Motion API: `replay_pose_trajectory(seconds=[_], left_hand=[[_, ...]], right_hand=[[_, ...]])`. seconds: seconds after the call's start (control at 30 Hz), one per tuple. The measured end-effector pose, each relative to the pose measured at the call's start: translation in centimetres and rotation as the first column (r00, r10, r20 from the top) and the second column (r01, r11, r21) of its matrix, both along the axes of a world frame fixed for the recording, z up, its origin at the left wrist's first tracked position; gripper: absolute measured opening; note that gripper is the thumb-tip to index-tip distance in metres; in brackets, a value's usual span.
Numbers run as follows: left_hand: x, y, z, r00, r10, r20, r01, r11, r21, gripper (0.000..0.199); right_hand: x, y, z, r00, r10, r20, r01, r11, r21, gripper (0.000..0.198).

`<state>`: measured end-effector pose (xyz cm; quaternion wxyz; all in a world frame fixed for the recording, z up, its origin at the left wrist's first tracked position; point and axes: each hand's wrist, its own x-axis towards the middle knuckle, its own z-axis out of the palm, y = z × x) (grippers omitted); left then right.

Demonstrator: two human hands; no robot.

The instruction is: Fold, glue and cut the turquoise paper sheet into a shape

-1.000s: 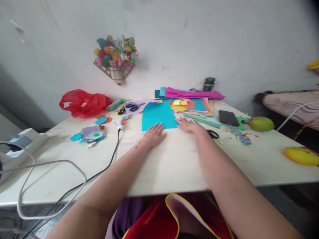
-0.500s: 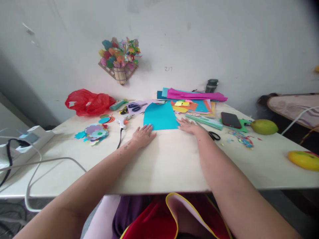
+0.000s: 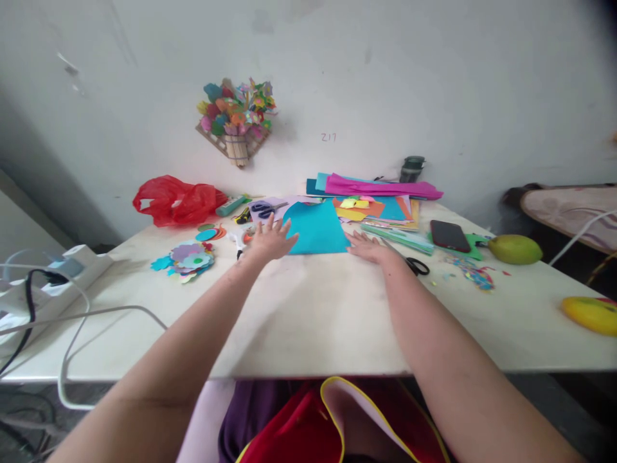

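A blue sheet of paper [image 3: 315,230] lies on the white table [image 3: 308,315] in front of me, its far left corner curling up slightly. My left hand [image 3: 270,240], fingers spread, is raised at the sheet's left edge and holds nothing. My right hand [image 3: 369,247] lies with outstretched fingers at the sheet's near right corner. Beyond my left hand are dark-handled scissors [image 3: 267,209] on a lilac sheet. A white glue gun [image 3: 236,242] is partly hidden by that hand. Black-handled scissors [image 3: 417,265] lie beside my right wrist.
Paper flower cutouts [image 3: 191,260] and a red plastic bag [image 3: 178,200] are at left, near a power strip [image 3: 58,292] with cables. At right are a phone [image 3: 449,236], paper scraps [image 3: 475,275] and a green mango [image 3: 515,249]. Coloured sheets [image 3: 380,188] lie by the wall.
My left hand has lifted from the table and moved up and slightly left, fingers spreading. My right hand stays by the sheet's corner. The view has shifted slightly.
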<state>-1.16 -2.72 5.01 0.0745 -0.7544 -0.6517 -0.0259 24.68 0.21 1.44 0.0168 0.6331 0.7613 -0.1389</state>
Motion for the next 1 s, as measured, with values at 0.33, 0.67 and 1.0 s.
replay_pose_trajectory(seconds=[0.33,0.67,1.0], left_hand=[[5.1,1.5,-6.0,0.977,0.15,0.153,-0.138,0.987,-0.085,0.069],[2.4,0.6,-5.5,0.953,0.261,0.153,-0.243,0.962,-0.127,0.06],[-0.3,0.5,-5.7,0.92,0.368,0.132,-0.368,0.93,-0.029,0.058]], right_hand=[[0.1,0.3,-0.3,1.0,-0.004,-0.02,0.004,1.0,0.012,0.062],[0.0,0.2,-0.2,1.0,-0.017,-0.019,0.017,1.0,0.012,0.062],[0.1,0.2,-0.2,1.0,0.002,-0.007,-0.002,1.0,0.01,0.061]])
